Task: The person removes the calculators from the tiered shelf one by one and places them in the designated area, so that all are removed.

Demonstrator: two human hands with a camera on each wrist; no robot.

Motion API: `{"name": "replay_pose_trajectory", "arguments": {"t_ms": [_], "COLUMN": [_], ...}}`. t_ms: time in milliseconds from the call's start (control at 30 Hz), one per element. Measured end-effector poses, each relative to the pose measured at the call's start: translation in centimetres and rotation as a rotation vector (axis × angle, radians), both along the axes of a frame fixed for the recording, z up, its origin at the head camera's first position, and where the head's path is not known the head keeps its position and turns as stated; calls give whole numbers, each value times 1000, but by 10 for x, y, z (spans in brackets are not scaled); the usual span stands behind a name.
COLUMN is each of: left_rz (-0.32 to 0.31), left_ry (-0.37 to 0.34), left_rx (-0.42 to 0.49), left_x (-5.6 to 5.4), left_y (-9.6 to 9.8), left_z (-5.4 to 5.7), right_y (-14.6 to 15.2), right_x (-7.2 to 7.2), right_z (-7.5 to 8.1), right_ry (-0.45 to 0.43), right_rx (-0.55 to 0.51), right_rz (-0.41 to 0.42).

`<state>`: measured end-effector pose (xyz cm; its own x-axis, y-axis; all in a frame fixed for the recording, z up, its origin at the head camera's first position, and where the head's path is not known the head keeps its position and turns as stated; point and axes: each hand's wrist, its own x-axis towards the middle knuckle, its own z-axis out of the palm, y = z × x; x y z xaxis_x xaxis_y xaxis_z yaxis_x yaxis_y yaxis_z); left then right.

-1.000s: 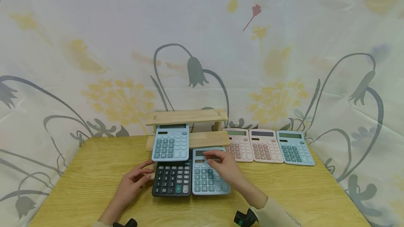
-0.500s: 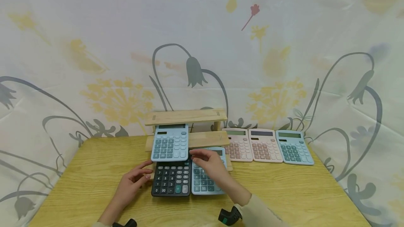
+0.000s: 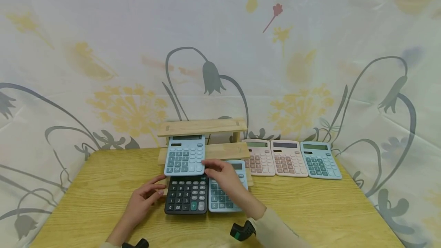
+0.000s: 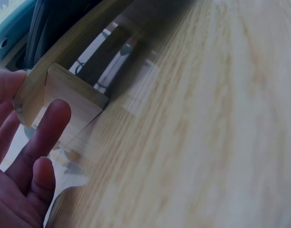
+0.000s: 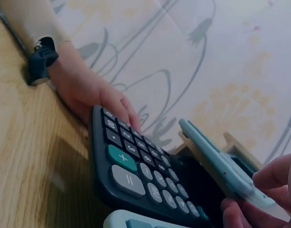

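Observation:
A light blue calculator [image 3: 186,156] leans on the left of the wooden stand's [image 3: 203,126] middle tier. At its lower right edge my right hand [image 3: 225,177] pinches it, fingers on both sides in the right wrist view. Below it a black calculator [image 3: 186,198] leans on the stand's lowest tier. Beside that one stands another light blue calculator [image 3: 220,198], partly hidden by my right hand. My left hand [image 3: 142,200] is at the stand's left end, fingers loosely bent; in the left wrist view its fingertips touch the wooden end [image 4: 36,92].
Right of the stand, two pink calculators [image 3: 259,160] and a light blue calculator [image 3: 320,162] stand in a row against the patterned backdrop [image 3: 293,68]. All of this is on a wood-grain table [image 3: 293,209].
My right hand has moved left, from in front of the lower blue calculator to the upper blue calculator's right edge. My left hand stays at the stand's left end.

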<state>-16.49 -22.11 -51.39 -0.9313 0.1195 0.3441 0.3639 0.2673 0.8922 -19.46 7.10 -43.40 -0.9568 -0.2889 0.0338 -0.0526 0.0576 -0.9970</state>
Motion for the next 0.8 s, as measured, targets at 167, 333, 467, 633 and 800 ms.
{"name": "replay_pose_trajectory", "arguments": {"t_ms": [167, 333, 467, 633, 800], "left_rz": [5, 13, 13, 7, 8], "left_ry": [5, -5, -15, -12, -10], "left_rx": [-8, -12, -11, -11, -13], "left_x": [0, -1, -1, -2, -2], "left_y": [0, 0, -1, -1, -1], "left_z": [1, 0, 0, -1, -1], "right_y": [-5, -8, -11, -12, -13], "right_x": [-3, -5, -5, -4, -3], "right_z": [1, 1, 0, 2, 2], "right_ry": [-15, -22, -43, -59, -64], "right_rx": [-19, -42, -100, -157, -167], "right_rz": [-13, -34, -45, -40, -41]}}
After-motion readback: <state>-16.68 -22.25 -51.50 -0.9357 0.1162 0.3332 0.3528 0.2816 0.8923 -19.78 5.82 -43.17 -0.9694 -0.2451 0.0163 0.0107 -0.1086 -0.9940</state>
